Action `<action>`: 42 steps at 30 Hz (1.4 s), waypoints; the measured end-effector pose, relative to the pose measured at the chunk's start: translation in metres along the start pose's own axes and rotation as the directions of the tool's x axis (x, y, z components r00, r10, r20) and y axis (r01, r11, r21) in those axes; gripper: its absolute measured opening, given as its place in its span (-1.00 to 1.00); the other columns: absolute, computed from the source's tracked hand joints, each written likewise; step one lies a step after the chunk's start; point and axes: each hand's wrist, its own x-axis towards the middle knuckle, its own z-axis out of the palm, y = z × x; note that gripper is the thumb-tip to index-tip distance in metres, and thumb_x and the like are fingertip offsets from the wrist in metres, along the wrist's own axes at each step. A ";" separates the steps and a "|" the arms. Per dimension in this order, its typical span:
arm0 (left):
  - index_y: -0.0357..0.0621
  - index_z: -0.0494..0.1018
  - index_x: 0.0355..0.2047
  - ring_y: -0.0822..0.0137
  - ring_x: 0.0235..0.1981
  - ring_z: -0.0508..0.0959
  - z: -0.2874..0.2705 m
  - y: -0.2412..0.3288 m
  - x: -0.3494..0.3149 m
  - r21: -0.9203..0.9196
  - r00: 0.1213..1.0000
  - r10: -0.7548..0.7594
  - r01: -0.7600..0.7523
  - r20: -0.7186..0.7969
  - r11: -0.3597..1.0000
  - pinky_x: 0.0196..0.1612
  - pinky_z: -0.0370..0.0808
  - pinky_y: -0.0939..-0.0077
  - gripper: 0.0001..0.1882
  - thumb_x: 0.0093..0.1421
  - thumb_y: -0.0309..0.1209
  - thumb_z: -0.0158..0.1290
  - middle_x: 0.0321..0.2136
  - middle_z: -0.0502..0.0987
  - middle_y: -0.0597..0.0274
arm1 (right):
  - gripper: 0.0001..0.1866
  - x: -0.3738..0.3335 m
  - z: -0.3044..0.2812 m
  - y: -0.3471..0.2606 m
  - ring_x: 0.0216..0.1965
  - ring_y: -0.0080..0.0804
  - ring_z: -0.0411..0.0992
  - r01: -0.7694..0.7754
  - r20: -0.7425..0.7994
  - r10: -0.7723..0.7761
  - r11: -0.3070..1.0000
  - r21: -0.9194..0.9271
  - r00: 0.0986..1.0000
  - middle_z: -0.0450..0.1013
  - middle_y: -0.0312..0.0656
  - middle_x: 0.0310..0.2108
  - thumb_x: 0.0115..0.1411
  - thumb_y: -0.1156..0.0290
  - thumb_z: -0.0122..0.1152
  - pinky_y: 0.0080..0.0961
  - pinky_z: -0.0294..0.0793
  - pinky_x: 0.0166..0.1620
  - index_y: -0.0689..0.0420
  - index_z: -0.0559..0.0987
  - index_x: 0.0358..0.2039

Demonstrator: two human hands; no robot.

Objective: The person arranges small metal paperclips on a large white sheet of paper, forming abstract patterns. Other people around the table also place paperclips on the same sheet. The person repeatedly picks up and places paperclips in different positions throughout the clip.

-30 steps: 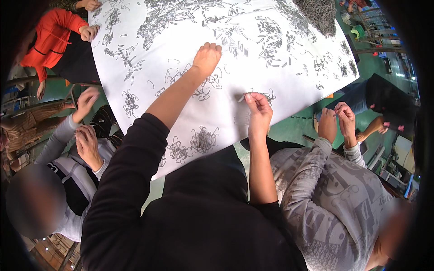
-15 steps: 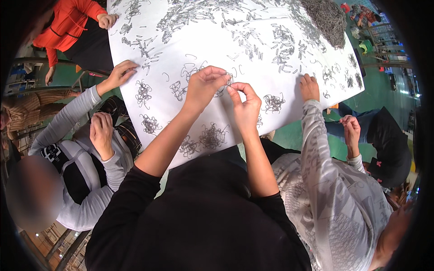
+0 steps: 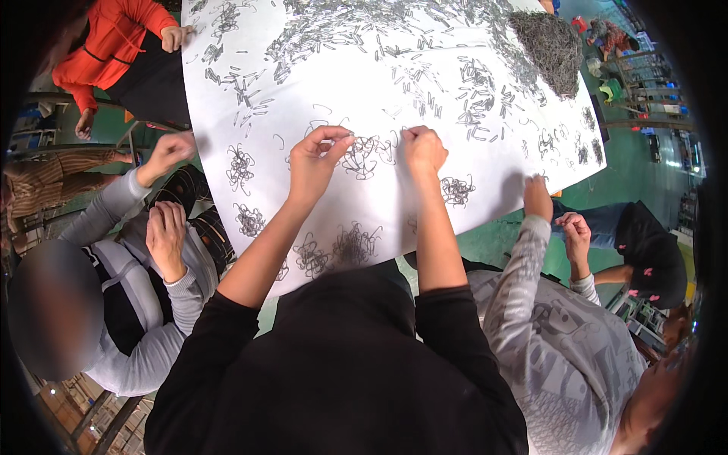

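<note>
A loose cluster of thin dark bent wire pieces lies on the white-covered table in front of me, between my hands. My left hand is at its left edge, thumb and fingertips pinched together; anything between them is too small to make out. To the right of the cluster, my right hand rests low over the table with its fingers curled in. Its fingertips point at the wire beside them, and what they grip, if anything, is hidden. More tangled wire clusters lie nearer me and to the right.
Many small narrow loop-shaped dark pieces spread over the far half of the white table cover. A big dark heap stands at the far right. Co-workers sit close on both sides, a grey sleeve at my right.
My hands were together over the cluster, fingertips meeting at a wire piece; now they are apart, the right one moved right. The left co-worker's hand has drawn back from the table.
</note>
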 end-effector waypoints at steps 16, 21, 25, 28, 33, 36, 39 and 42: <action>-0.15 0.52 -0.19 0.56 -0.41 0.50 0.032 0.003 -0.006 -0.016 0.971 0.233 -0.232 0.050 0.972 -0.31 0.45 0.63 -0.79 0.13 -0.51 0.17 -0.34 0.61 0.32 | -0.83 -0.086 -0.071 -0.047 -0.46 -0.50 0.46 -0.032 0.053 -0.134 0.148 0.988 0.990 0.51 -0.15 -0.40 0.17 0.58 0.23 -0.60 0.48 -0.41 0.15 0.42 -0.28; -0.15 0.49 -0.14 0.52 -0.34 0.55 0.045 0.008 -0.009 -0.025 0.971 0.223 -0.222 0.090 0.975 -0.30 0.46 0.60 -0.74 0.12 -0.54 0.15 -0.35 0.62 0.30 | -0.80 -0.087 -0.075 -0.045 -0.46 -0.48 0.49 0.006 0.003 -0.071 0.121 0.993 0.997 0.47 -0.09 -0.36 0.18 0.62 0.19 -0.57 0.56 -0.38 0.17 0.34 -0.30; -0.23 0.46 -0.09 0.48 -0.20 0.55 0.051 0.008 -0.011 0.099 0.950 0.249 -0.271 0.191 0.957 -0.20 0.45 0.60 -0.72 0.15 -0.59 0.11 -0.19 0.57 0.25 | -0.79 -0.088 -0.070 -0.042 -0.44 -0.44 0.51 0.103 -0.102 -0.019 0.072 0.992 0.995 0.47 -0.06 -0.31 0.18 0.62 0.19 -0.55 0.58 -0.38 0.16 0.31 -0.34; -0.13 0.49 -0.13 0.39 -0.30 0.56 0.060 -0.001 -0.006 0.073 0.913 0.388 -0.399 0.128 0.914 -0.28 0.47 0.52 -0.71 0.10 -0.53 0.14 -0.28 0.60 0.21 | -0.78 -0.087 -0.068 -0.038 -0.44 -0.42 0.52 0.186 -0.188 0.018 0.065 0.980 0.982 0.46 -0.05 -0.31 0.18 0.65 0.18 -0.53 0.59 -0.38 0.16 0.29 -0.36; -0.13 0.56 -0.30 0.22 -0.19 0.47 0.067 -0.041 0.055 0.447 0.898 0.422 -0.429 0.120 0.785 -0.20 0.44 0.35 -0.85 0.10 -0.41 0.18 -0.30 0.54 0.24 | -0.77 -0.080 -0.072 -0.025 -0.45 -0.40 0.53 0.310 -0.314 0.020 0.114 0.944 0.949 0.46 -0.03 -0.32 0.17 0.69 0.16 -0.49 0.61 -0.36 0.15 0.28 -0.39; -0.10 0.58 -0.39 0.15 -0.19 0.43 0.083 -0.070 0.092 0.634 0.910 0.375 -0.398 0.179 0.663 -0.16 0.41 0.30 -0.88 0.07 -0.37 0.21 -0.32 0.51 0.24 | -0.76 -0.075 -0.072 -0.020 -0.46 -0.39 0.53 0.322 -0.330 0.036 0.145 0.936 0.943 0.47 -0.03 -0.32 0.16 0.69 0.17 -0.49 0.61 -0.37 0.15 0.29 -0.39; -0.08 0.59 -0.41 0.13 -0.22 0.45 0.093 -0.083 0.114 0.735 0.903 0.312 -0.424 0.297 0.529 -0.17 0.42 0.29 -0.87 0.03 -0.35 0.24 -0.35 0.52 0.22 | -0.76 -0.074 -0.070 -0.016 -0.46 -0.40 0.53 0.310 -0.318 0.037 0.145 0.940 0.947 0.47 -0.03 -0.32 0.16 0.69 0.17 -0.49 0.60 -0.37 0.15 0.29 -0.39; -0.08 0.60 -0.36 0.18 -0.27 0.51 0.096 -0.075 0.121 0.707 0.910 0.187 -0.407 0.370 0.579 -0.19 0.45 0.32 -0.83 0.04 -0.33 0.25 -0.38 0.56 0.20 | -0.77 -0.075 -0.067 -0.013 -0.46 -0.41 0.52 0.298 -0.305 0.035 0.135 0.945 0.952 0.47 -0.04 -0.33 0.16 0.69 0.18 -0.49 0.60 -0.37 0.15 0.29 -0.40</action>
